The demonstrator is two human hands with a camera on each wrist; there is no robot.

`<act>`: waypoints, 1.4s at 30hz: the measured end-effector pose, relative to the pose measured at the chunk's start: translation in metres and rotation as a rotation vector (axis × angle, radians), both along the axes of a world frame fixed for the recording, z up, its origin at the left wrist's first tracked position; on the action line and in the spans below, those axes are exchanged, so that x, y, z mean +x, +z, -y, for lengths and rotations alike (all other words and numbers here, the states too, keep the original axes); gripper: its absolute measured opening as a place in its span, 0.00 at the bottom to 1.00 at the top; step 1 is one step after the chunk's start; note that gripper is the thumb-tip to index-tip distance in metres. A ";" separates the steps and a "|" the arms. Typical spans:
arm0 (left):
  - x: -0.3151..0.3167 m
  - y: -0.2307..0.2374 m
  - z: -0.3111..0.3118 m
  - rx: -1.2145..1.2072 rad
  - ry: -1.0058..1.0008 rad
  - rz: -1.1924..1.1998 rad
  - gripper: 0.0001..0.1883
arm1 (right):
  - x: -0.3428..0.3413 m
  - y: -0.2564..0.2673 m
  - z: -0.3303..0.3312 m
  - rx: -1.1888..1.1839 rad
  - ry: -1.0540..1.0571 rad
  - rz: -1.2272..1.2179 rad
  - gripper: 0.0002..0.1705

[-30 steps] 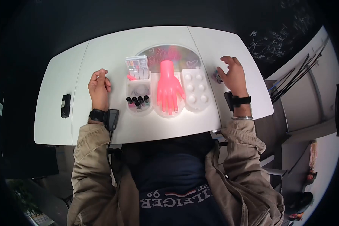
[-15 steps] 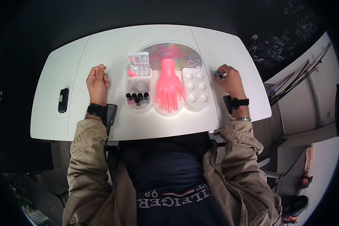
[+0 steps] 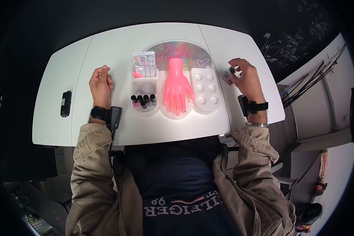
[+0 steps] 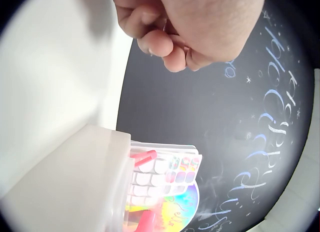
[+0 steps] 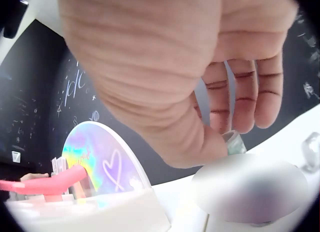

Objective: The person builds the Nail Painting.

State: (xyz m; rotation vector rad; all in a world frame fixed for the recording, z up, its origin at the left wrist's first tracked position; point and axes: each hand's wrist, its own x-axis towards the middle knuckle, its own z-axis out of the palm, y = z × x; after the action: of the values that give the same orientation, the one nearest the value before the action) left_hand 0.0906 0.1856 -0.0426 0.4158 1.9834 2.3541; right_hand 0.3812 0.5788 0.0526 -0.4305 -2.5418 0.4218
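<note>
My right hand [image 3: 247,80] pinches a small clear pot with dark green contents [image 3: 232,70] between thumb and fingers, at the table's right. In the right wrist view the greenish pot [image 5: 236,143] shows at the thumb tip, with the other fingers spread apart. Further small containers [image 3: 225,77] sit right beside the pot. My left hand [image 3: 102,82] stays left of the nail kit, fingers loosely curled and holding nothing. Between the hands, a pink model hand [image 3: 177,88] lies on the kit's white base, one fingertip bearing a pale nail.
The left tray holds several black-capped bottles [image 3: 144,99] and an upright case of nail tips [image 3: 144,65]. A white tray with round wells [image 3: 205,91] lies to the right. Behind stands an iridescent panel [image 3: 196,55]. A black object [image 3: 66,104] lies far left.
My right hand reached down to the small containers, its fingers closed, and it now holds the green pot. My left hand has stayed nearly still.
</note>
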 end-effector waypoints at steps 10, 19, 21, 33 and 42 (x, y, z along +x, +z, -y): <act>0.001 0.001 0.000 0.009 0.000 -0.008 0.14 | -0.015 0.016 0.067 -0.029 0.380 0.057 0.19; 0.001 0.002 0.000 -0.004 -0.002 0.009 0.13 | -0.024 -0.003 0.071 -0.100 0.452 0.135 0.13; 0.001 0.002 0.000 -0.006 -0.003 0.006 0.13 | -0.025 -0.007 0.068 -0.081 0.467 0.117 0.10; -0.001 -0.001 0.000 -0.008 -0.011 -0.007 0.14 | -0.018 0.000 0.045 -0.076 0.449 0.052 0.10; -0.001 -0.001 0.000 0.000 -0.006 0.002 0.13 | 0.008 -0.017 -0.027 0.070 0.012 0.123 0.14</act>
State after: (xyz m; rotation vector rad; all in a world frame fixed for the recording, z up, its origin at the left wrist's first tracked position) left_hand 0.0896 0.1854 -0.0441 0.4187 1.9776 2.3503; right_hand 0.3888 0.6055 0.0353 -0.4279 -2.6701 0.3183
